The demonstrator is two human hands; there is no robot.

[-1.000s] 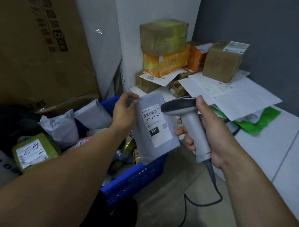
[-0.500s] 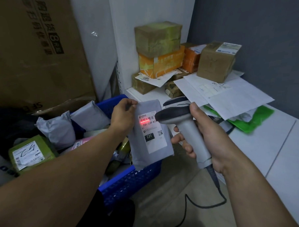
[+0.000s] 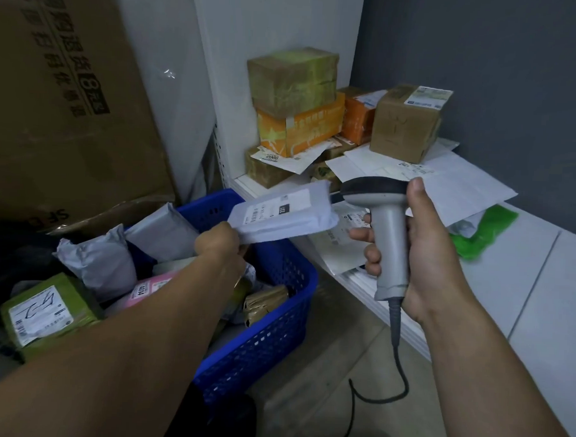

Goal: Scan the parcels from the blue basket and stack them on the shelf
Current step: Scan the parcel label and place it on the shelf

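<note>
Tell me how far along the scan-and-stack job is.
Done: several boxes and flat mailers already sit on the shelf. In hand: the left hand holds a grey mailer, label up, pointing towards the shelf; the right hand grips the scanner. Left: the blue basket holds plenty more parcels, so well short of finished.

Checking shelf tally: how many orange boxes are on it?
2: the front orange box under the green-taped box; the rear orange box beside the brown box. Others may be hidden.

dim, flat light | soft focus | wide-angle bending at edges
</note>
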